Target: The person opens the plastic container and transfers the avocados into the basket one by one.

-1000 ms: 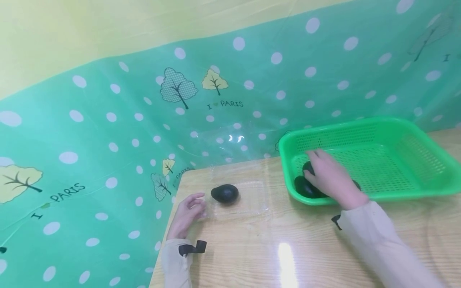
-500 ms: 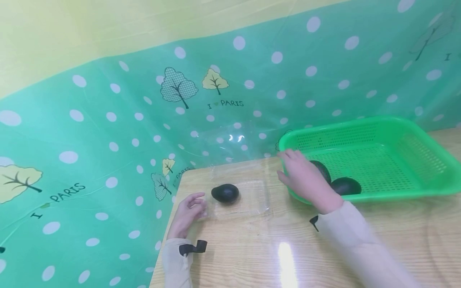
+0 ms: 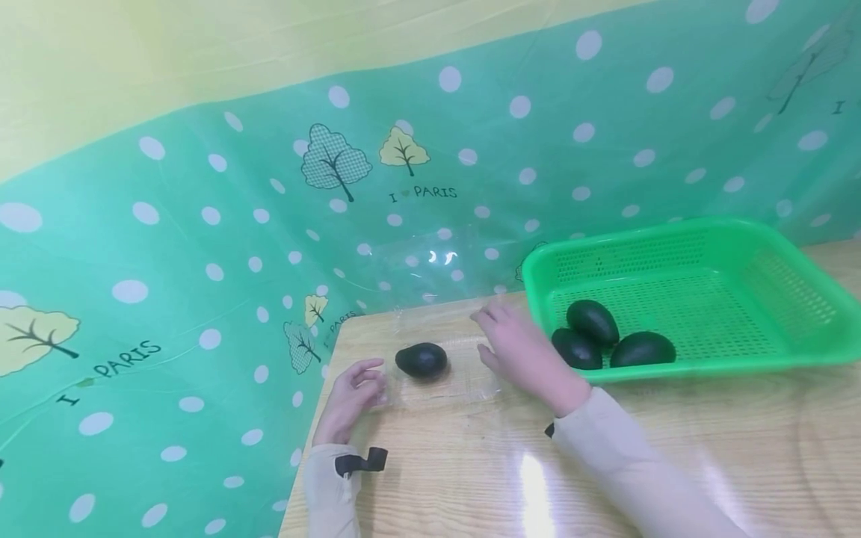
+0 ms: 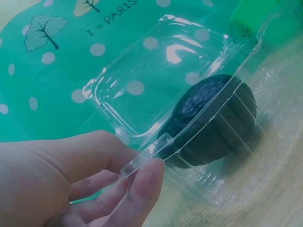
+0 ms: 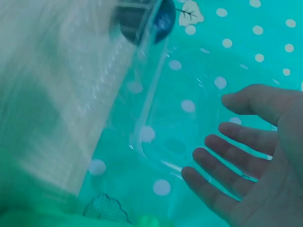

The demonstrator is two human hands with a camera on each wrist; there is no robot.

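A dark avocado (image 3: 421,361) lies in the clear plastic clamshell container (image 3: 474,377), whose lid (image 4: 156,71) stands open at the back. My left hand (image 3: 350,400) pinches the container's rim at its left side between thumb and finger, as the left wrist view shows. My right hand (image 3: 528,359) hovers by the container's right edge, its fingers relaxed and apart, holding nothing in the right wrist view. Three more avocados sit together in the front left corner of the green basket; one of these avocados (image 3: 593,323) lies behind the others.
The green plastic basket (image 3: 713,366) with slotted walls stands on the right of the wooden table (image 3: 457,478). A green dotted sheet (image 3: 235,172) with printed trees hangs behind and to the left of the table.
My right hand has left the avocados in the basket and moved left, empty, to the container's right side. The left hand and the avocado in the container have stayed put.
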